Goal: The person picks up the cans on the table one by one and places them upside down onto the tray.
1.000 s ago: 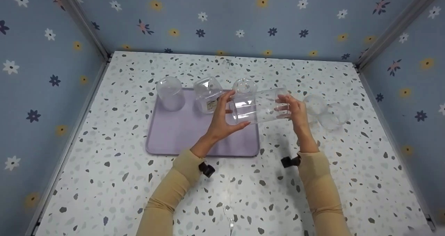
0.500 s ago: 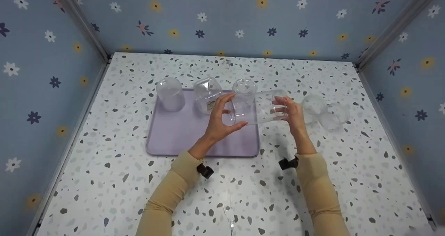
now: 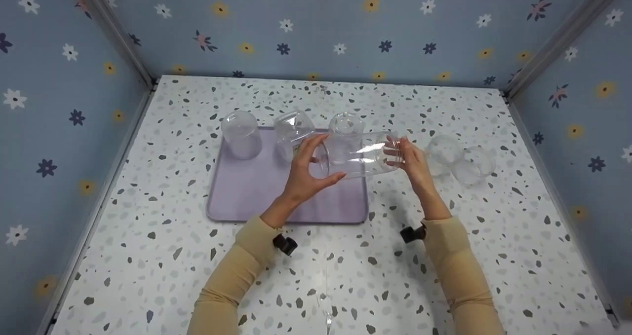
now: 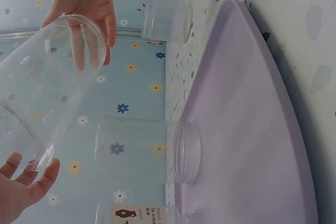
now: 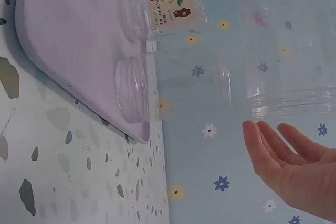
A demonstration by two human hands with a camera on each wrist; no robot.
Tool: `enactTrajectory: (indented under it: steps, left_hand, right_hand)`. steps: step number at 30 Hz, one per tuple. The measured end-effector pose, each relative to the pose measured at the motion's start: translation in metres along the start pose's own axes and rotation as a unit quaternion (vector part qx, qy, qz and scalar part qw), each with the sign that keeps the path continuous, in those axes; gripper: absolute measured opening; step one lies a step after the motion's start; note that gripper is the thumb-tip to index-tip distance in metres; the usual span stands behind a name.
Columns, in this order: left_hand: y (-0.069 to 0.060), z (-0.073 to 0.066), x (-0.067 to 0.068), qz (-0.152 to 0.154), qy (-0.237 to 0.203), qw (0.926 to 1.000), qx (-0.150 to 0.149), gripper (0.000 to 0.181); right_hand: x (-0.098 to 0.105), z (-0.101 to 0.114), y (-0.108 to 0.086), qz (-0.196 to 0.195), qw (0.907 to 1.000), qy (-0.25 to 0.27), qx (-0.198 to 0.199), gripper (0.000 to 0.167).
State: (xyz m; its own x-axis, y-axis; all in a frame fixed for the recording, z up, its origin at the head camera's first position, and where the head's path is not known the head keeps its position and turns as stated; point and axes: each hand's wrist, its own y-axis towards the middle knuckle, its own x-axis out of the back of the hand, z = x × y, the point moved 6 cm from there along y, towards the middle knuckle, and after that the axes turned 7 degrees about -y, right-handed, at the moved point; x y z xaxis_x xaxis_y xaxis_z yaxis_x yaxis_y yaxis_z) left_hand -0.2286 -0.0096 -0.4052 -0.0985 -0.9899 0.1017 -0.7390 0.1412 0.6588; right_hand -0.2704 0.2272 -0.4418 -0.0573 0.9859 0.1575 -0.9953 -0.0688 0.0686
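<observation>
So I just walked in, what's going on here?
A person is holding a big clear jar sideways, up over the right side of a purple tray. The left hand grips one end, and the right hand has its fingers at the other, by the rim. Three clear jars stand along the tray's far side, the middle one with a label. More clear containers sit right of the tray.
</observation>
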Motion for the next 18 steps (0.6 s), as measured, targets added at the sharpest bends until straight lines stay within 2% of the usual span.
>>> enactTrajectory:
  steps: [4,6,11,18]
  left_hand:
    - [-0.004,0.017,0.005,0.008,0.019,0.9996,0.020,0.076]
    - [-0.005,0.021,0.008,0.014,0.035,0.9987,0.034,0.076]
    - [-0.008,0.021,0.016,0.028,0.067,0.9954,0.062,0.075]
    - [-0.010,0.018,0.026,0.058,0.123,0.9871,0.084,0.077]
  right_hand:
    - [0.004,0.000,0.002,-0.016,0.9989,-0.044,-0.001,0.044]
    - [0.005,0.003,0.002,-0.022,0.9969,-0.076,0.000,0.039]
    - [0.008,0.018,-0.004,-0.030,0.9881,-0.149,0.020,0.031]
    - [0.024,-0.005,0.008,-0.022,0.9685,-0.246,0.033,0.033]
